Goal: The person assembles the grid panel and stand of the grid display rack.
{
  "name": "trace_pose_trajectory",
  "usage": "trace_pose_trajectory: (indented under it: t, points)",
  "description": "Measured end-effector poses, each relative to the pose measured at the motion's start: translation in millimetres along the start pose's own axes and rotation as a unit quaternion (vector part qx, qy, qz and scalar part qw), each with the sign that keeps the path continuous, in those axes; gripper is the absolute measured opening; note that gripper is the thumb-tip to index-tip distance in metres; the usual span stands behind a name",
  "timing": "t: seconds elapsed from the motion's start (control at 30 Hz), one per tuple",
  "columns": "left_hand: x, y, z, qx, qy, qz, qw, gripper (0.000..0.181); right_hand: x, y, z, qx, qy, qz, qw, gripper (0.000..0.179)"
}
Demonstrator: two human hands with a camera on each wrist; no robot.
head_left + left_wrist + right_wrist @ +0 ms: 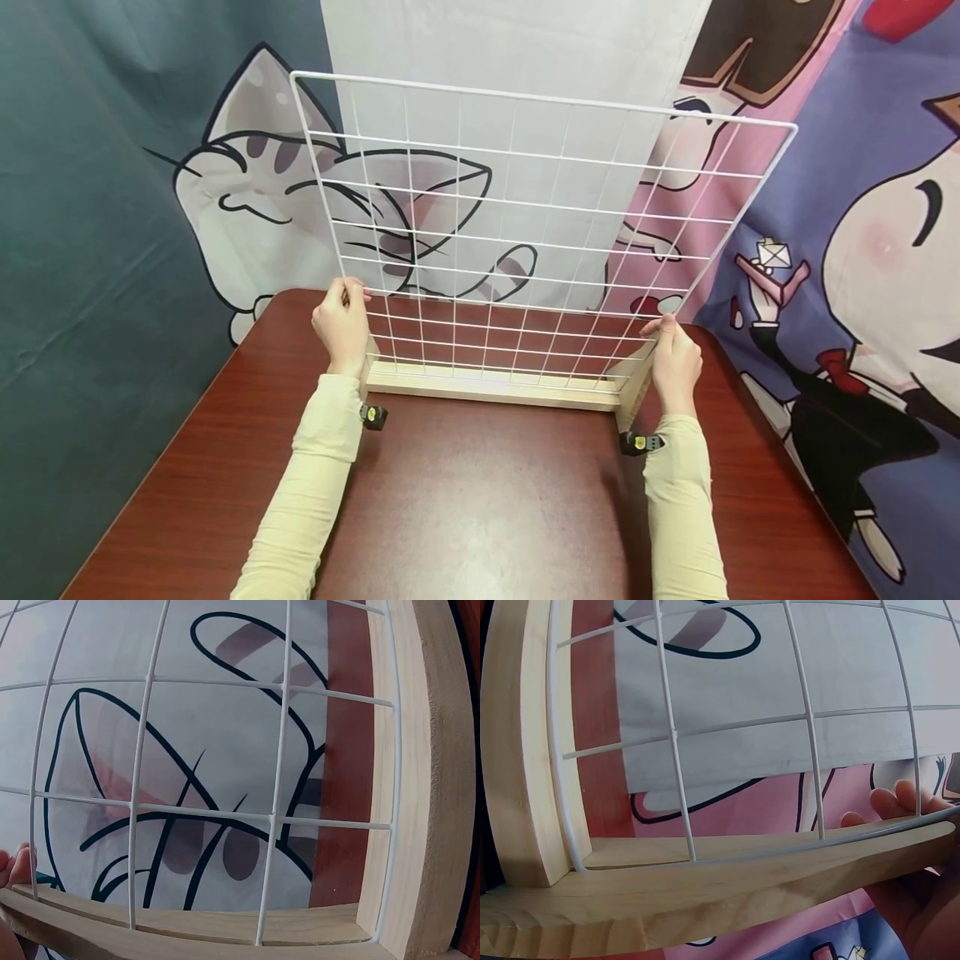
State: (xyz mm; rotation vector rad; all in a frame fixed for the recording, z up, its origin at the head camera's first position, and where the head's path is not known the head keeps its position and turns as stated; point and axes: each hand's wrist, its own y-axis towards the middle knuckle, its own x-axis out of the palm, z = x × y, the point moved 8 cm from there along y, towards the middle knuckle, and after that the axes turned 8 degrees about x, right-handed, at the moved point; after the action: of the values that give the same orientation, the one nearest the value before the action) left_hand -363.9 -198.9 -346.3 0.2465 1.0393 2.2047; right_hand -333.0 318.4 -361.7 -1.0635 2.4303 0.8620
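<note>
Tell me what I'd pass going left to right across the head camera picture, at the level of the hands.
Teal backdrop cloth → left hand gripping the white wire grid → wooden base → right hand gripping the grid's other edge → cartoon backdrop.

your wire grid panel (525, 233) stands upright in the wooden base (491, 387), which lies across the table (480, 500) near its far edge. your left hand (342, 321) is on the panel's left edge, your right hand (675, 358) on its right edge — both just above the base's end pieces. behind the table hangs a printed backdrop (112, 250).
</note>
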Motion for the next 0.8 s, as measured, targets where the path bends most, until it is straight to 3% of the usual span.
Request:
trace_pose_trajectory:
  t: [0.47, 0.8]
  points:
    - [-0.4, 2.1, -2.2, -0.002, -0.012, 0.0, 0.9999, 0.027, 2.8, -2.1, 0.4, 0.012, 0.004, -0.011, 0.9999, 0.072]
    - [-3.3, -2.3, -0.9, -0.004, -0.015, 0.001, 0.9999, 0.027, -1.6, -3.5, -1.3, 0.001, 0.011, 0.006, 0.9999, 0.074]
